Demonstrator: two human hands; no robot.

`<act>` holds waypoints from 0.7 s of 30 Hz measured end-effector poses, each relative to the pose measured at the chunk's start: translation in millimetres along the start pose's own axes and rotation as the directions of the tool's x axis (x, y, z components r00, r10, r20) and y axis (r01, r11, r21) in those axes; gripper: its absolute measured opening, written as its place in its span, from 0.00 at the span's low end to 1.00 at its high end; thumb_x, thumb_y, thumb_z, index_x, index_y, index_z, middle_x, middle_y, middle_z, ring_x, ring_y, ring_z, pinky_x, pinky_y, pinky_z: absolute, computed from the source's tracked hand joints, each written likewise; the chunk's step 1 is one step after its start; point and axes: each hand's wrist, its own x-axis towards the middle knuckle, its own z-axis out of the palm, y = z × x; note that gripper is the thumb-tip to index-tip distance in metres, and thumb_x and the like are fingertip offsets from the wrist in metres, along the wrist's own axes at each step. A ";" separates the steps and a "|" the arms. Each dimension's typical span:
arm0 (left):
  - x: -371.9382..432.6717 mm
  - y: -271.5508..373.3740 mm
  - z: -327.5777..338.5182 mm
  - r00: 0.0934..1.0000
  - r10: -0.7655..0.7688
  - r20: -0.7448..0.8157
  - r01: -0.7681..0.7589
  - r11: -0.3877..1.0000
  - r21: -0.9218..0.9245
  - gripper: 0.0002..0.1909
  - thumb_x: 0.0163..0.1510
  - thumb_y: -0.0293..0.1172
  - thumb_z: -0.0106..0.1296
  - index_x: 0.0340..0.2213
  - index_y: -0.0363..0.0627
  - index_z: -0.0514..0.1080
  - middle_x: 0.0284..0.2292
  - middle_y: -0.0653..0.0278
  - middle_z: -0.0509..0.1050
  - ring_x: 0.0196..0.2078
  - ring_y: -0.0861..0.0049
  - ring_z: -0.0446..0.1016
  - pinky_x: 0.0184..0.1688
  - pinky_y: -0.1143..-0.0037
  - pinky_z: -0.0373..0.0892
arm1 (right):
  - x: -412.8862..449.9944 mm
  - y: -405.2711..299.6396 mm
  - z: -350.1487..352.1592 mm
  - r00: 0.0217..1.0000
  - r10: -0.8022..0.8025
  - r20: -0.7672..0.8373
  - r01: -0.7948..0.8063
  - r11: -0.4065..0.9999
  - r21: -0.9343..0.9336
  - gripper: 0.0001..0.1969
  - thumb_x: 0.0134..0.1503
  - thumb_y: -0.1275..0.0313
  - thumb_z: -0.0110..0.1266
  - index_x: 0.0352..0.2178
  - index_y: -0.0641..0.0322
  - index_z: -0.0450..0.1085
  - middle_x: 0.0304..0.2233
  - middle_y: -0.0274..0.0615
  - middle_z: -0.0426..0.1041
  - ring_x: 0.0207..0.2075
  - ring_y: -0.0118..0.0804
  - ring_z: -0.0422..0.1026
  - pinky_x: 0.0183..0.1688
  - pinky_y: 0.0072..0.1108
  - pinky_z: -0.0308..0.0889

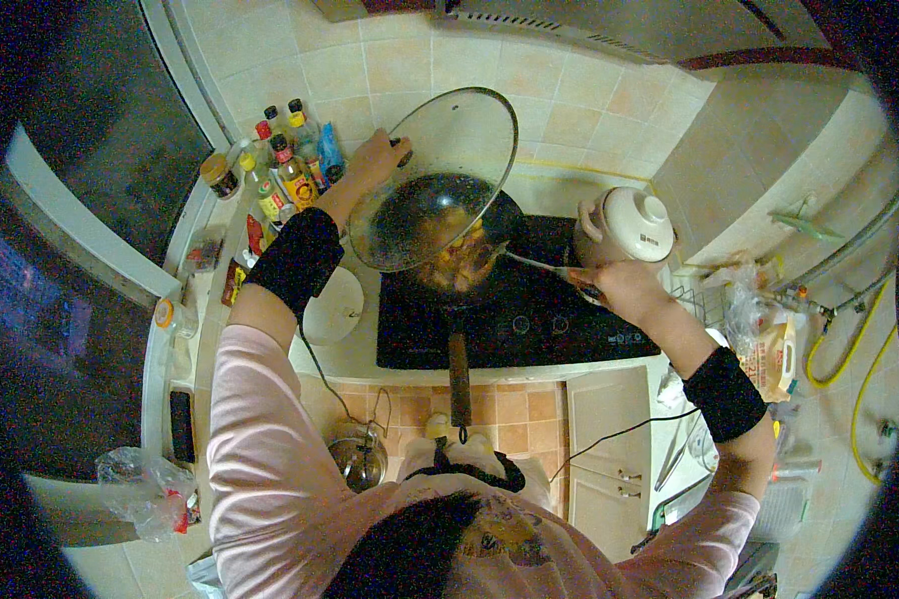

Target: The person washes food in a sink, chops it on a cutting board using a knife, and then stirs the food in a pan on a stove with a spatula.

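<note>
My left hand (380,159) grips the knob of a glass pan lid (487,127), which is raised and tilted above the left side of a dark wok (506,213). Pieces of browned food (457,262) lie in the wok, partly seen through the glass. My right hand (614,288) is closed around the handle of a metal spatula (536,262), whose head reaches into the food at the wok's right side. The wok stands on a black glass cooktop (434,341), its long handle (459,378) pointing towards me.
Several sauce bottles (294,176) crowd the back left corner beside the window. A white lidded ceramic pot (633,224) stands right of the wok. A round white lid or plate (333,305) lies left of the cooktop. Plastic bags and a wire rack (689,303) are at the right.
</note>
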 end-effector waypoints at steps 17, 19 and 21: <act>3.9 9.1 -9.0 0.996 0.090 0.007 -0.091 0.995 0.032 0.27 0.44 0.50 0.38 0.29 0.31 0.60 0.28 0.39 0.66 0.34 0.48 0.65 0.36 0.63 0.61 | 8.6 6.4 29.3 0.989 -0.066 0.133 0.051 0.992 0.114 0.08 0.35 0.77 0.48 0.23 0.61 0.68 0.21 0.51 0.68 0.26 0.48 0.68 0.26 0.31 0.65; -2.5 36.5 -22.1 0.982 -0.185 0.020 0.186 0.973 -0.135 0.27 0.44 0.51 0.38 0.29 0.31 0.60 0.28 0.40 0.66 0.33 0.48 0.65 0.35 0.63 0.61 | 13.0 13.4 25.8 0.987 -0.117 0.113 0.093 0.975 0.200 0.15 0.36 0.75 0.48 0.31 0.53 0.65 0.22 0.49 0.68 0.25 0.46 0.68 0.27 0.30 0.64; 2.3 1.6 -16.9 0.998 -0.063 -0.007 0.063 0.998 -0.019 0.27 0.44 0.51 0.38 0.28 0.31 0.60 0.27 0.41 0.67 0.33 0.49 0.65 0.34 0.64 0.62 | 23.6 9.9 12.8 0.978 -0.196 0.072 0.168 0.944 0.284 0.22 0.37 0.73 0.49 0.39 0.44 0.63 0.24 0.47 0.68 0.25 0.45 0.67 0.28 0.28 0.63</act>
